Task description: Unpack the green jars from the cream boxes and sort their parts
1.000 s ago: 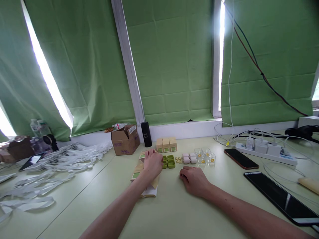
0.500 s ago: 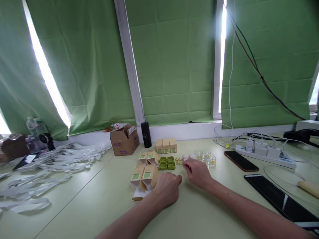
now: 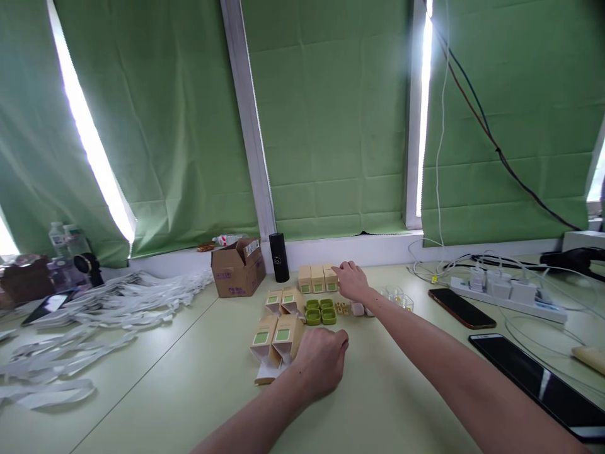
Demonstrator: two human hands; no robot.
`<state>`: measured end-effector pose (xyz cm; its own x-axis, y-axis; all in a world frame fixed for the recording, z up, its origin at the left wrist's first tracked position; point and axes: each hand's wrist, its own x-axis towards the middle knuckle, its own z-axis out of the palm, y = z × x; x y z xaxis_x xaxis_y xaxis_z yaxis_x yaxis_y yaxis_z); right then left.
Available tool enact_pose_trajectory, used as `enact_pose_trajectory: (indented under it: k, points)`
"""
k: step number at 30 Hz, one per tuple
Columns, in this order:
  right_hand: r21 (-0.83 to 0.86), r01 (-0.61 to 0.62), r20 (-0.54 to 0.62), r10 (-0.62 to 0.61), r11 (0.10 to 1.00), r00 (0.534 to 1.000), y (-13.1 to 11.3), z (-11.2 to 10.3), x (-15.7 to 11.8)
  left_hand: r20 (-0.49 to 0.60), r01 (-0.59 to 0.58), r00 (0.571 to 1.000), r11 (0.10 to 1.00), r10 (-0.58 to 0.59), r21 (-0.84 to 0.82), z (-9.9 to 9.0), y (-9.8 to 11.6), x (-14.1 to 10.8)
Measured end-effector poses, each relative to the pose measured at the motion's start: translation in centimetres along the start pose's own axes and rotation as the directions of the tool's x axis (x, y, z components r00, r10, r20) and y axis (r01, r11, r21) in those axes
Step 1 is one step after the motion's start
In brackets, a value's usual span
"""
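My left hand (image 3: 322,358) lies on the table as a closed fist, just right of two tilted kraft-paper boxes (image 3: 276,336) with green label patches. Its palm side is hidden, so I cannot see whether anything is in it. Farther back, my right hand (image 3: 351,281) reaches across to three closed kraft boxes (image 3: 317,279) in a row. Its fingers are partly spread, with one fingertip at the rightmost box. Between the hands are green square trays (image 3: 312,316), small gold pieces (image 3: 342,308), pale pink blocks (image 3: 358,309) and clear containers (image 3: 401,297), partly covered by my right forearm.
Two more kraft boxes (image 3: 283,299) stand left of the green trays. Behind them are a cardboard carton (image 3: 236,272) and a black cylinder (image 3: 278,257). White strips (image 3: 127,302) spread over the left side. Phones (image 3: 463,308), a power strip (image 3: 508,296) and cables occupy the right.
My right hand has moved away from the pink blocks, back and slightly left, to the row of closed boxes. The left fist stays in nearly the same place.
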<state>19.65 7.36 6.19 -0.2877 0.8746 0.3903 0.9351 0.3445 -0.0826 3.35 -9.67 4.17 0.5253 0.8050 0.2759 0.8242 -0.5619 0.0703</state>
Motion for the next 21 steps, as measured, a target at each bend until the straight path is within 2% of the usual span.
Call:
enact_pose_trajectory:
  k: [8, 13, 17, 21]
  points:
    - [-0.011, -0.044, 0.071, 0.044, 0.999, 0.997, 0.1, 1.8, 1.3, 0.023, -0.049, 0.999, 0.998, 0.048, 0.039, -0.7, 0.6, -0.1]
    - [0.016, -0.046, 0.046, 0.046, 0.999, 0.998, -0.2, 2.1, 1.4, -0.004, -0.072, 0.997, 0.997, 0.072, 0.022, -0.2, 0.7, -0.2]
    - [0.075, -0.096, 0.060, 0.091, 0.993, 0.994, -0.7, 2.1, 1.5, -0.029, -0.076, 0.997, 0.997, 0.075, -0.020, -0.1, 0.9, -0.3]
    - [0.169, -0.125, 0.029, 0.122, 0.978, 0.992, -0.8, 1.3, 1.1, -0.040, -0.069, 0.997, 0.997, 0.068, -0.020, -0.5, 0.8, -0.3]
